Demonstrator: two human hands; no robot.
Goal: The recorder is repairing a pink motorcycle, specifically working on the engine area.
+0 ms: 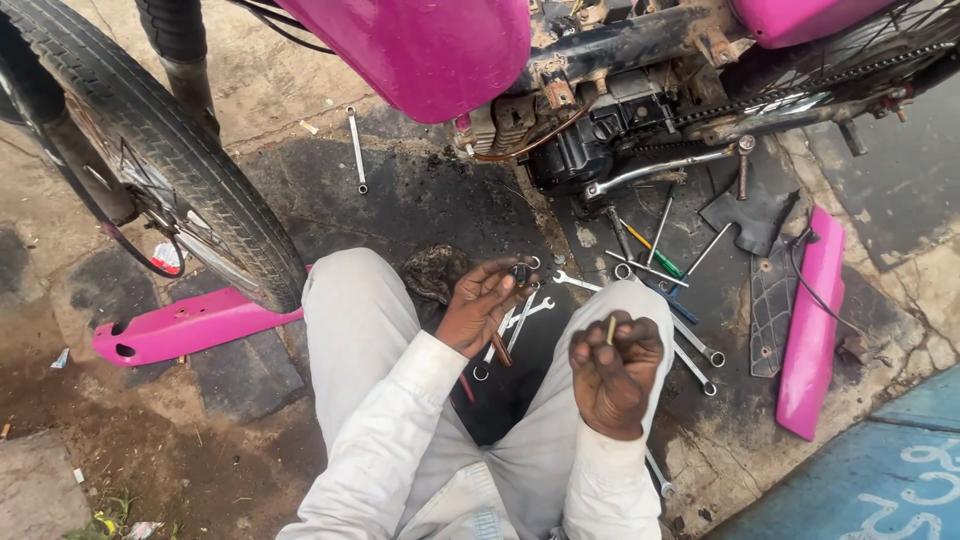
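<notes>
Right hand [615, 372] pinches a small stiff metal bolt [611, 328] upright; left hand [482, 303] fingers grip a small socket [521, 272]. Both light, oily; hold firmly.

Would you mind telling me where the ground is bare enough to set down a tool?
Bare ground lies between the lone spanner and the front tyre, and left of the pink panel. It is crowded between the knees and under the engine, where the spanners and screwdrivers lie.

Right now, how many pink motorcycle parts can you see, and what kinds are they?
Pink fuel tank on the motorcycle: 1
Pink rear body panel on the motorcycle: 1
Long pink plastic panels lying on the ground: 2
Total: 4
</notes>
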